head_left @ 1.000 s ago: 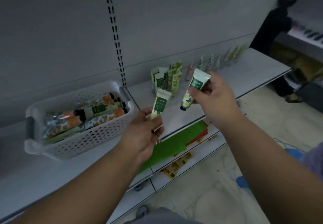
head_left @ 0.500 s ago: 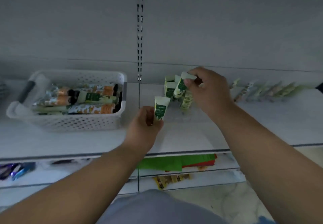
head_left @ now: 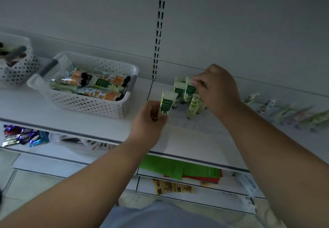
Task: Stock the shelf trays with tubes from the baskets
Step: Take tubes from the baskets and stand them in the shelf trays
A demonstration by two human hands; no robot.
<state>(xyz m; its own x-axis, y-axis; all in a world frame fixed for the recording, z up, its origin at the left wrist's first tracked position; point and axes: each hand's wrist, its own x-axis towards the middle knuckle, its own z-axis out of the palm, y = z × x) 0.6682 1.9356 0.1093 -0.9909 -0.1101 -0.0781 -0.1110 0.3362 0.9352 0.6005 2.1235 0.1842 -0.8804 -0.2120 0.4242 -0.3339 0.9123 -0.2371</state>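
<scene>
My left hand (head_left: 149, 121) grips a small white tube with a green label (head_left: 166, 104), upright, above the shelf's front half. My right hand (head_left: 216, 89) pinches the top of another green-label tube (head_left: 189, 89) that stands among several upright tubes (head_left: 179, 90) at the back of the shelf. A white perforated basket (head_left: 85, 103) to the left holds several lying tubes, orange-patterned and green-labelled (head_left: 99, 83).
A second perforated basket (head_left: 17, 71) sits at the far left. A row of thin tubes (head_left: 284, 111) lies along the shelf's right. Lower shelves hold foil packets (head_left: 23, 136), green and red sheets (head_left: 181, 169) and a yellow packet (head_left: 170, 186).
My right hand has carried its tube from mid-air back to the standing group at the shelf's rear. My left hand keeps its tube upright. The camera turned to face the shelf.
</scene>
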